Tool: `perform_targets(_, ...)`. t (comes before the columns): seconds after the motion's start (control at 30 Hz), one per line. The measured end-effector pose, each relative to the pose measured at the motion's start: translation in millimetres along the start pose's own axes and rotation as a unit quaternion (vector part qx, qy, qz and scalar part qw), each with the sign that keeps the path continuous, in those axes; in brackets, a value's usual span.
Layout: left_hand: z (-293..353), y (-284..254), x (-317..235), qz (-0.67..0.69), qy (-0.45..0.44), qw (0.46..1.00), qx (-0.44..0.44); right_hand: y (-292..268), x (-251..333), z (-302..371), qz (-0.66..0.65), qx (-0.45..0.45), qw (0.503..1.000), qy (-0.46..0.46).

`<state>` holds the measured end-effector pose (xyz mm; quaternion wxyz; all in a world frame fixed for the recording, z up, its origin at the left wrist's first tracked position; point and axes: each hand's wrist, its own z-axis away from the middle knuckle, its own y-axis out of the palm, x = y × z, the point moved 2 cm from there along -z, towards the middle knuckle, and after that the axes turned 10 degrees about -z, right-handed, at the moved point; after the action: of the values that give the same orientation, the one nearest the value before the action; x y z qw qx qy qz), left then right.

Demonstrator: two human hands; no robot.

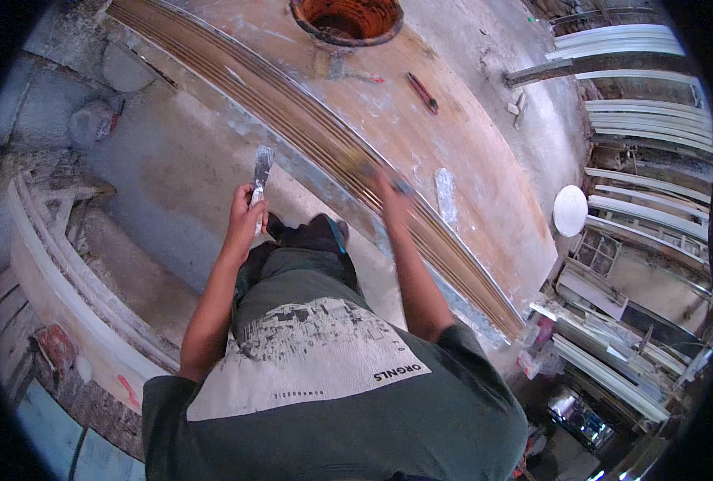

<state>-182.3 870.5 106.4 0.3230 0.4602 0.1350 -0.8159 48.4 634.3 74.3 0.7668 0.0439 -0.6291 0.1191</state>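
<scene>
My left hand [247,210] is closed round the pale handle of a putty knife [263,164], its blade pointing up and smeared with white. My right hand [392,196] is blurred by motion over a long brown ribbed moulding [324,148]. It grips a brush-like tool [360,163], yellowish at one end; the smear hides its exact shape. Whether the tool touches the ribs, I cannot tell. The moulding runs diagonally along the near edge of a stained work table [485,152], from upper left to lower right.
A rusty round bucket [388,34] stands on the table's far side. Near it lie a paintbrush [343,70] and a red-and-black hand tool [423,94]. A whitish flat patch [445,195] is right of my hand. White strips [649,124] are stacked at right; curved panels [68,280] stand left.
</scene>
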Motion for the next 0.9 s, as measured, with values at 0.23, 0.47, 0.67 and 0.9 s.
perform_targets(0.23, -52.8, -89.5, -36.7, 0.069, -0.045, 0.997, -0.009, -110.3, 58.1, 65.7, 0.455, -0.207, 0.866, 0.014)
perform_targets(0.47, -139.2, -193.0, -98.6, 0.063, -0.036, 0.996, -0.051, 355.5, 42.3, -79.3, 0.087, -0.01, 0.99, -0.112)
perform_targets(0.67, -211.8, -275.1, -184.2, 0.042, -0.006, 0.997, -0.065, 542.9, 67.1, -162.0, 0.066, 0.038, 0.997, 0.011)
perform_targets(0.9, -288.3, -369.4, -228.3, 0.125, 0.008, 0.99, -0.07, 269.8, 91.5, -53.4, 0.251, -0.146, 0.953, 0.081)
